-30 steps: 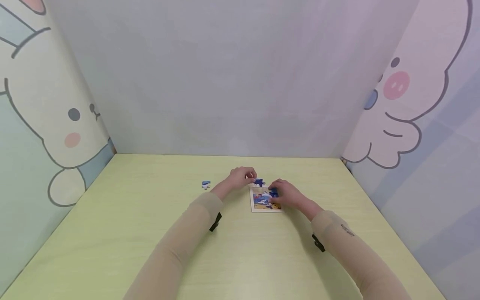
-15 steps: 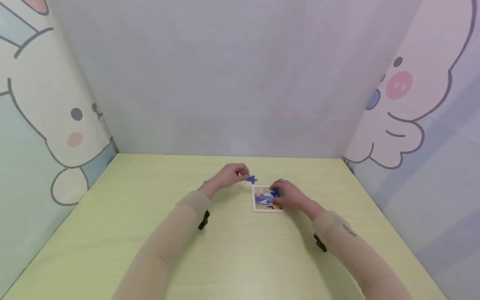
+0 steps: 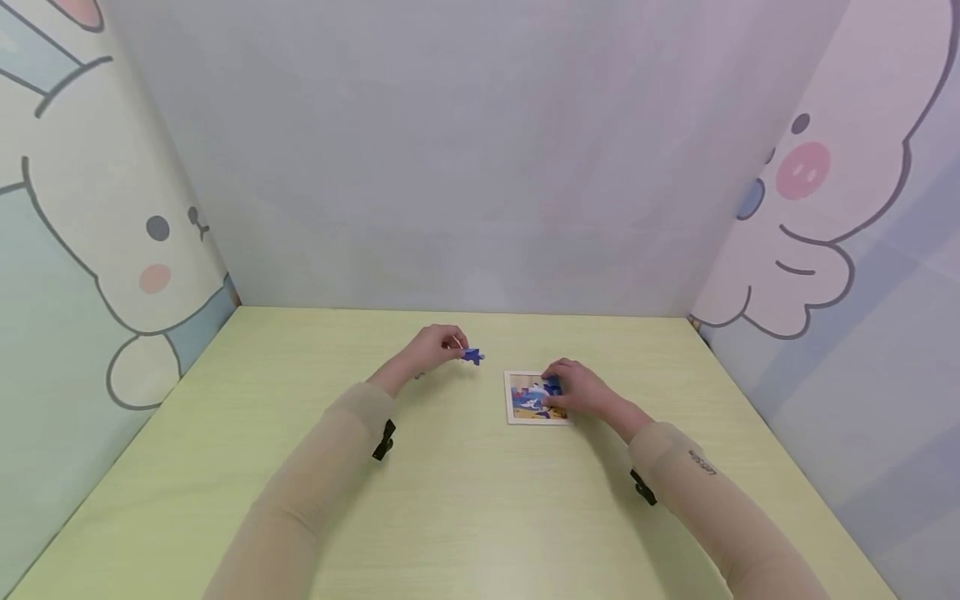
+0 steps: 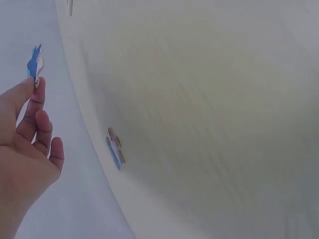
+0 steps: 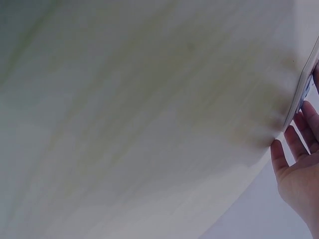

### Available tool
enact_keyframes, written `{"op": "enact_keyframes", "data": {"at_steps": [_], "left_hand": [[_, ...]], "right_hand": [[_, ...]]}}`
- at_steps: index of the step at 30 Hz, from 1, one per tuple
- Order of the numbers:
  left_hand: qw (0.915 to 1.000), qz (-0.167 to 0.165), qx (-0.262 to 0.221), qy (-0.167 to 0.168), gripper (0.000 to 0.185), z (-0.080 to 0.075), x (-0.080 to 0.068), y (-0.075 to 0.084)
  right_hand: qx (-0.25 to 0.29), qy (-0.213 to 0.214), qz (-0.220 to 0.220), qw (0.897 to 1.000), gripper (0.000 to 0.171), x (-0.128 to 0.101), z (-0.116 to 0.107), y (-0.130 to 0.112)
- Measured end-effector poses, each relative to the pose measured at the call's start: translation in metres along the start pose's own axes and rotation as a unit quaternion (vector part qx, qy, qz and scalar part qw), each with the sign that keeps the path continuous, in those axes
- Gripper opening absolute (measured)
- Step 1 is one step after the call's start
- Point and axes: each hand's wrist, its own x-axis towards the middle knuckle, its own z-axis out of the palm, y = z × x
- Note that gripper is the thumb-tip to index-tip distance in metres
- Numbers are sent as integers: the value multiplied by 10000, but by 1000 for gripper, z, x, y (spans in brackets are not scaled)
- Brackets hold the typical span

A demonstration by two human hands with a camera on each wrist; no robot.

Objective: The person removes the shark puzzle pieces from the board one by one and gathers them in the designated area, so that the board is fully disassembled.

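Observation:
My left hand [image 3: 433, 347] pinches a blue and white jigsaw piece [image 3: 472, 356] between thumb and index finger, off the table; the left wrist view shows this piece [image 4: 34, 64] edge-on above curled lower fingers. A second jigsaw piece [image 4: 115, 149] lies on the table below that hand, mostly hidden by the wrist in the head view. To the right lies a white-framed jigsaw puzzle [image 3: 529, 402] with a colourful sea picture. My right hand [image 3: 581, 390] rests on its right part, thumb and fingers spread and touching it, covering some pieces. Its fingers [image 5: 295, 142] look relaxed.
The pale yellow-green table [image 3: 480, 500] spans the space between the walls. A grey back wall [image 3: 465, 167] stands behind it, with cartoon-printed side walls [image 3: 840, 192]. Black straps [image 3: 384, 440] sit at both wrists.
My left hand has moved left, away from the framed puzzle, carrying the blue piece. Its wrist now hides most of the loose piece. The right hand stays on the puzzle.

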Motion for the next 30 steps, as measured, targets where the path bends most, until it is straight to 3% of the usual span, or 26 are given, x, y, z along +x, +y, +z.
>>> {"op": "enact_keyframes", "data": {"at_steps": [16, 24, 30], "left_hand": [[9955, -842, 430, -59, 5, -2, -11, -23], [9922, -806, 951, 56, 7, 0, -11, -29], [9922, -773, 964, 149, 10, 2, -9, -26]], "right_hand": [[16, -6, 4, 10000, 51, 1, 2, 4], [0, 5, 27, 10000, 51, 1, 3, 4], [7, -15, -18, 10000, 51, 1, 2, 6]]}}
